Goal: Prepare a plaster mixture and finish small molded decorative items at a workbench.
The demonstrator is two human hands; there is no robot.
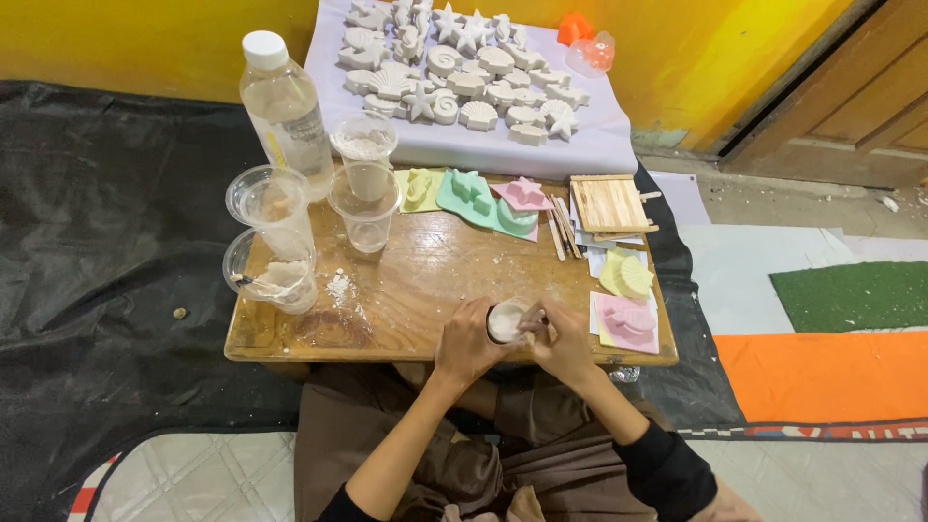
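Gripping small cup [505,321] — left hand [467,340] wrapped round it; right hand [561,340] pinching stick inside.

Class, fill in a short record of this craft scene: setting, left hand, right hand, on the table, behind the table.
Setting: low wooden table on a black floor sheet
Left hand: wrapped around a small cup of white mix
Right hand: at the cup's rim, holding a thin stick
On the table: clear plastic cups, a bottle, coloured moulds
Behind the table: white shell and star casts on a pale cloth
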